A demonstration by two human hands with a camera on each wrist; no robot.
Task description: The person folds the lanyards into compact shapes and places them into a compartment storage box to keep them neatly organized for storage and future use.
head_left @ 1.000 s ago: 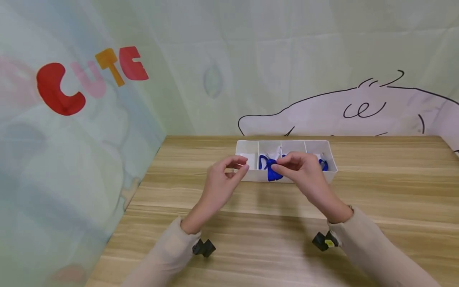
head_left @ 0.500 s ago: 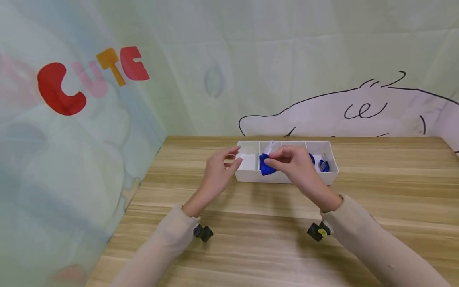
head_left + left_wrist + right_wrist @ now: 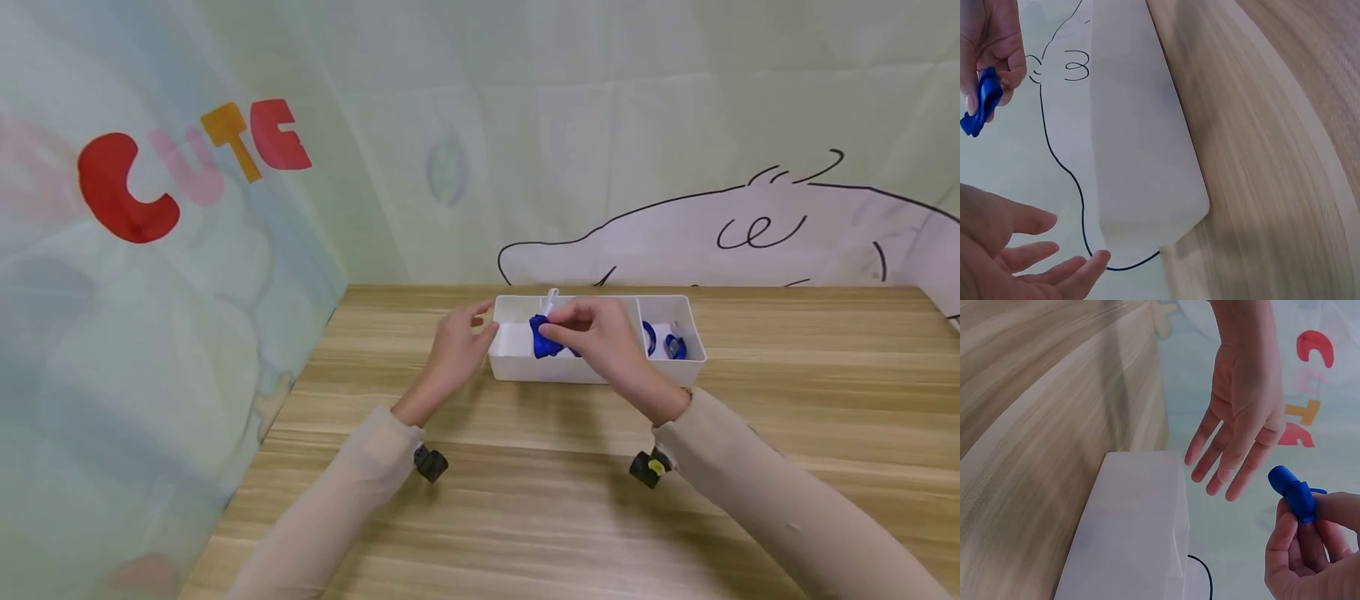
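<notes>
Between thumb and fingers, my right hand (image 3: pixel 606 337) pinches a folded blue strap (image 3: pixel 545 337) with a narrow white end piece (image 3: pixel 551 302) pointing up. It is held over the left part of a long white divided box (image 3: pixel 558 372). In the right wrist view the blue strap (image 3: pixel 1297 497) looks like a tight roll. My left hand (image 3: pixel 455 348) is beside the box's left end, fingers loosely bent and spread, holding nothing. The left wrist view shows those fingers (image 3: pixel 1035 256) apart from the strap.
Blue loops (image 3: pixel 676 347) lie in the box's right compartment, and another blue loop (image 3: pixel 649 337) shows beside the right hand. The wooden table (image 3: pixel 540 500) meets a printed cloth backdrop (image 3: pixel 420 183) behind the box and on the left.
My right hand has moved left along the box with the blue strap, from the second compartment toward the left one. My left hand has drawn slightly back to the left and stays empty.
</notes>
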